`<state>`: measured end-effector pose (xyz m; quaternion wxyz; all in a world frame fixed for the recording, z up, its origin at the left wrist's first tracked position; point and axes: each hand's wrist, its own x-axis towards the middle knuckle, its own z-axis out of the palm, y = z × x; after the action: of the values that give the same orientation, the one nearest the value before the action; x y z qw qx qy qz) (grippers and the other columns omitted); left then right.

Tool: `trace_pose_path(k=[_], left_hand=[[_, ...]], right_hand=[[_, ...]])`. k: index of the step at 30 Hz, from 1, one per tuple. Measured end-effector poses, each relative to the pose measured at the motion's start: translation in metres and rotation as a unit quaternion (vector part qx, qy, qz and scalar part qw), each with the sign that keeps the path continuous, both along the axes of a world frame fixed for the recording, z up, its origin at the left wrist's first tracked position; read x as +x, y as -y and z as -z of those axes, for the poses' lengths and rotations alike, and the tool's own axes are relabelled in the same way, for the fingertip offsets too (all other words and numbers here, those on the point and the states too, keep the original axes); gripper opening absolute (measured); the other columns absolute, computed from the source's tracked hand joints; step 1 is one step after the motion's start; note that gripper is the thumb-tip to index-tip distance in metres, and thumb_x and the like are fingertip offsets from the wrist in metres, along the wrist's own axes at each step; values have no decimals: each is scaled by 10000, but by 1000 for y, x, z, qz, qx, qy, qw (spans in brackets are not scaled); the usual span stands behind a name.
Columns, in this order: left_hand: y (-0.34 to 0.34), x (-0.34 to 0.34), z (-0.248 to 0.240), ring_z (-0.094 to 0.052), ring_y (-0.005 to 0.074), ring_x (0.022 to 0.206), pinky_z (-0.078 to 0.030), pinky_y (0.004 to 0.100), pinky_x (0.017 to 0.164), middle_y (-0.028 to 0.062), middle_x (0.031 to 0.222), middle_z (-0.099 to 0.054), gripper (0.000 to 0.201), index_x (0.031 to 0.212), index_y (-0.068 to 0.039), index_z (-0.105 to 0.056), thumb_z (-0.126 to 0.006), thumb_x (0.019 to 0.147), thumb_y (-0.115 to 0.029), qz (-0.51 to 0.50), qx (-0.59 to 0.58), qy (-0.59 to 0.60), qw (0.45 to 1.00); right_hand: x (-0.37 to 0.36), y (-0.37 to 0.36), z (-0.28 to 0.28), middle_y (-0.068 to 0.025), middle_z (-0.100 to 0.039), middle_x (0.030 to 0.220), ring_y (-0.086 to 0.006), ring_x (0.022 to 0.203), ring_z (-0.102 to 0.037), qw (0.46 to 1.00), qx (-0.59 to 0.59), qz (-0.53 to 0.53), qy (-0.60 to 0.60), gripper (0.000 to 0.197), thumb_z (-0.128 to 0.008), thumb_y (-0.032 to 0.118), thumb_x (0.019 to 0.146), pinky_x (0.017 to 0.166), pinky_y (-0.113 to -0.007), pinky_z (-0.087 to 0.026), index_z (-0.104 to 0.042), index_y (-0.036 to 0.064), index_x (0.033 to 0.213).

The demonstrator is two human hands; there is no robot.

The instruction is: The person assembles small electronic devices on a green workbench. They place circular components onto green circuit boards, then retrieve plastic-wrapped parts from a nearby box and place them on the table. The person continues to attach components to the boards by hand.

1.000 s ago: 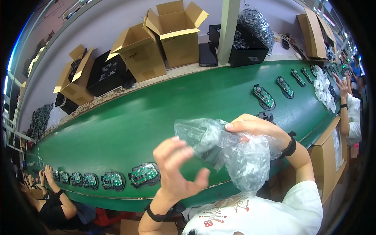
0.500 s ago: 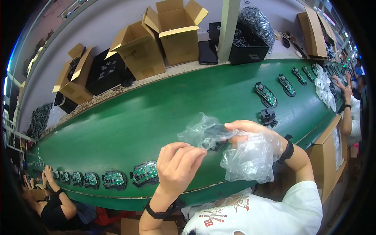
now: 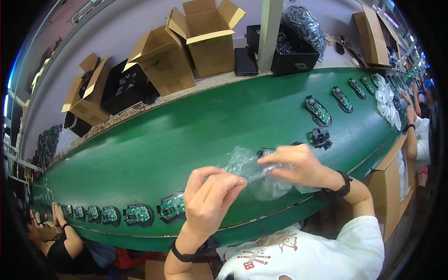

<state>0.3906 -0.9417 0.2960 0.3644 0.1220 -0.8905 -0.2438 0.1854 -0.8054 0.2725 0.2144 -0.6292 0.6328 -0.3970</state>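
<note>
A crumpled clear plastic bag (image 3: 240, 161) is stretched between my two hands above the green belt. My left hand (image 3: 207, 198) is closed, pinching the bag's edge between thumb and fingertips. My right hand (image 3: 301, 165) grips the film from the other side, forefinger above and thumb below, slightly blurred. Loose film hangs beneath it. Dark parts (image 3: 266, 152) show just behind the bag and my right fingers, partly hidden. Beyond my right hand lies a black plastic part (image 3: 321, 138). Left of my left hand rests a green circuit board in a black shell (image 3: 172, 207).
More boards in black shells line the near left edge (image 3: 138, 215) and the far right (image 3: 318, 111). White bags (image 3: 387, 105) lie at the right. Cardboard boxes (image 3: 210, 53) and black bins (image 3: 295, 63) stand along the back ledge. Co-workers' hands (image 3: 58, 214) are at both ends.
My right hand has turned and its fingers have stretched leftward over the bag. The film bunched over my right wrist now hangs lower. Dark parts show behind the hand. My left hand stays nearly put.
</note>
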Motion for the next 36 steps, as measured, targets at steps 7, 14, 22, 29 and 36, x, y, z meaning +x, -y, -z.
trace_pose_path(k=[7,14,22,29,36], left_hand=[[10,1,-6,-569,213,717,-464,325,624,14,795,-681,227,843,-99,-692,-822,672,-24,-48,-8,49,998],[2,-7,-21,-592,188,638,-465,289,577,39,805,-701,302,1009,-80,-723,-818,726,-40,-35,31,1,999],[0,1,-20,-647,183,710,-527,267,656,102,859,-696,484,1247,-2,-600,-763,791,-9,82,191,-52,977],[10,15,-22,-621,255,991,-552,340,784,150,1125,-637,693,1376,-15,-457,-717,734,6,94,238,28,966],[7,-4,-28,-638,261,892,-525,349,753,69,973,-692,362,975,-69,-703,-788,632,10,68,108,39,991]], right_hand=[[-1,1,-21,-90,-656,723,-230,547,-592,984,-35,47,-169,330,-711,93,854,502,-316,-462,-697,85,1184],[-12,-1,-37,-112,-674,730,-232,564,-625,986,-46,55,-149,322,-682,81,885,495,-322,-469,-690,92,1207],[-14,-1,-49,5,-528,601,-26,552,-462,981,-9,101,163,274,-545,214,1014,500,-220,-371,-694,45,1171],[-26,12,-43,64,-471,602,-5,546,-388,891,98,114,428,386,-512,368,1034,514,-198,-298,-676,30,1123],[-16,20,-22,65,-563,793,-1,666,-459,883,82,76,455,362,-499,343,1045,609,-174,-388,-665,46,1168]])
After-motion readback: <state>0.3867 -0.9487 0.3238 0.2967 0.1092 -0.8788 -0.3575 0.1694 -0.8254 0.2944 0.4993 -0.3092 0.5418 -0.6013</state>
